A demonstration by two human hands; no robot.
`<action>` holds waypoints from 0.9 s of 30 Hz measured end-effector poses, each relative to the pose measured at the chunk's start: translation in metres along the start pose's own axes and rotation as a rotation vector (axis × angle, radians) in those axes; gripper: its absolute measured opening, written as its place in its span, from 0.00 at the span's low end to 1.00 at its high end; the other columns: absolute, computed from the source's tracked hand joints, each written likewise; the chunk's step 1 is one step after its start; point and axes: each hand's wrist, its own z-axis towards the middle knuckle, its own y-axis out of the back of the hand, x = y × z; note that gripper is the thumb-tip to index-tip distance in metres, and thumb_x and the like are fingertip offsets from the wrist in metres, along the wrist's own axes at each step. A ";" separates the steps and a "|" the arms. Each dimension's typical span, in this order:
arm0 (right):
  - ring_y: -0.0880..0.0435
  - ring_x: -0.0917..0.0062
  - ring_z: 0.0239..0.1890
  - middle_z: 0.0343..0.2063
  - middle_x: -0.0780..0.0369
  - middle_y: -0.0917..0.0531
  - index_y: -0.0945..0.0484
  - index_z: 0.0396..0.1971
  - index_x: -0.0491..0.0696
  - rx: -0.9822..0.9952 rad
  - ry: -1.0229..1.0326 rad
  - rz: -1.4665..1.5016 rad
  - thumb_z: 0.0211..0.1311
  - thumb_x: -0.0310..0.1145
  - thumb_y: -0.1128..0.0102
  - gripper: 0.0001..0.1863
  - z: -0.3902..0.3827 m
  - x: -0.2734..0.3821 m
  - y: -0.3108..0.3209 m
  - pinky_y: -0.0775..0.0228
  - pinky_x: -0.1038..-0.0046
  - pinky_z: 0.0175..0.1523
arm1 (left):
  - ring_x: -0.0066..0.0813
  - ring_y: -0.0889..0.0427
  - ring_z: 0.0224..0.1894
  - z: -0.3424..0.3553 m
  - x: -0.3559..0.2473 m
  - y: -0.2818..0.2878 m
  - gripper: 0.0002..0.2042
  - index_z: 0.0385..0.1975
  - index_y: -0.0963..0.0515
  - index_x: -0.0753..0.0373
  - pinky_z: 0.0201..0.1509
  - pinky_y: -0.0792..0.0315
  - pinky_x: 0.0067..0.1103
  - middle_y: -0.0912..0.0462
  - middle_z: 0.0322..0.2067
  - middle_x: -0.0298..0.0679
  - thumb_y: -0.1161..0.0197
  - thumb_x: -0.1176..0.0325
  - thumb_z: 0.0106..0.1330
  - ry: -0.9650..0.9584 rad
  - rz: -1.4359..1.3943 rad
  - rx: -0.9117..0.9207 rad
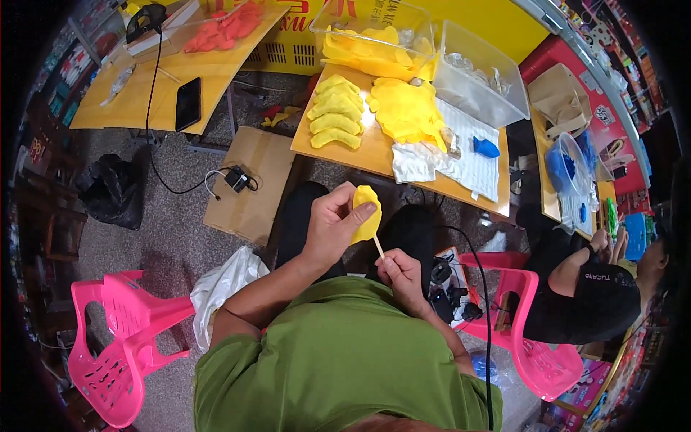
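Over my lap, my left hand point(332, 225) pinches a small yellow fabric piece point(368, 219) between thumb and fingers. Below it, my right hand point(402, 275) is closed on a thin wooden stick point(378, 248), whose upper end meets the bottom of the fabric piece; whether it goes inside is hidden. On the table point(308, 140) ahead, several plump yellow crescents point(335, 119) lie in a column. To their right is a heap of flat yellow pieces point(404, 108). A blue fish-shaped piece point(486, 147) rests on a white striped cloth point(471, 173).
Behind the heap stands a clear bin point(322, 29) of yellow pieces, beside a translucent bin point(515, 108). A phone point(188, 104) and red pieces point(227, 27) lie on the left table. Pink chairs point(137, 306) flank me; a co-worker point(586, 295) sits at right. A black cable point(489, 324) hangs nearby.
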 end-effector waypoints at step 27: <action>0.41 0.89 0.12 0.12 0.69 0.33 0.27 0.28 0.42 -0.071 0.039 0.013 0.67 0.35 0.52 0.12 0.006 -0.002 -0.014 0.53 0.83 0.17 | 0.17 0.25 0.34 0.001 0.003 0.007 0.10 0.37 0.23 0.69 0.41 0.29 0.16 0.22 0.33 0.34 0.46 0.68 0.68 0.022 -0.284 -0.101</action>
